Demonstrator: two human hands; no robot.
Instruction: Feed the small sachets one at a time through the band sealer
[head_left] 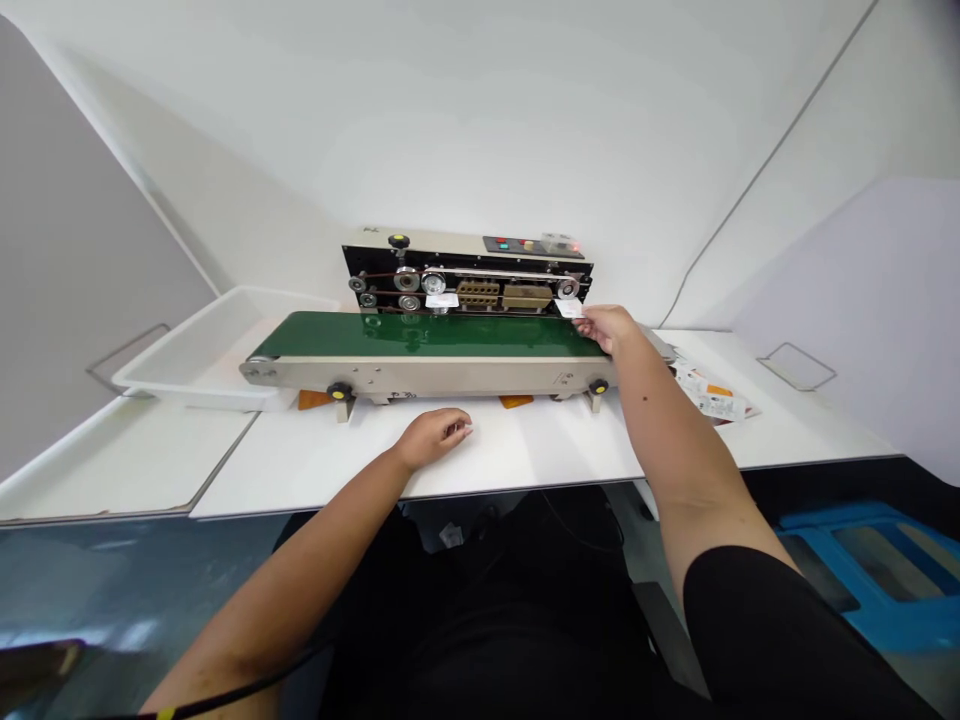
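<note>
A band sealer (469, 262) with a green conveyor belt (450, 335) stands on the white table. My right hand (607, 328) is at its right end, fingers pinched on a small white packet (569, 309). The packet's far edge is by the sealer's right wheel. A second white packet (442, 300) sits at the rollers left of the brass-coloured blocks, with no hand on it. My left hand (435, 437) rests on the table in front of the conveyor, its fingers curled in and nothing visible in them.
A white plastic tray (202, 390) stands at the conveyor's left end. Several printed packets (712, 393) lie on the table beyond the right end. Orange-brown pieces (313, 399) show under the conveyor. A blue stool (877, 570) is at lower right.
</note>
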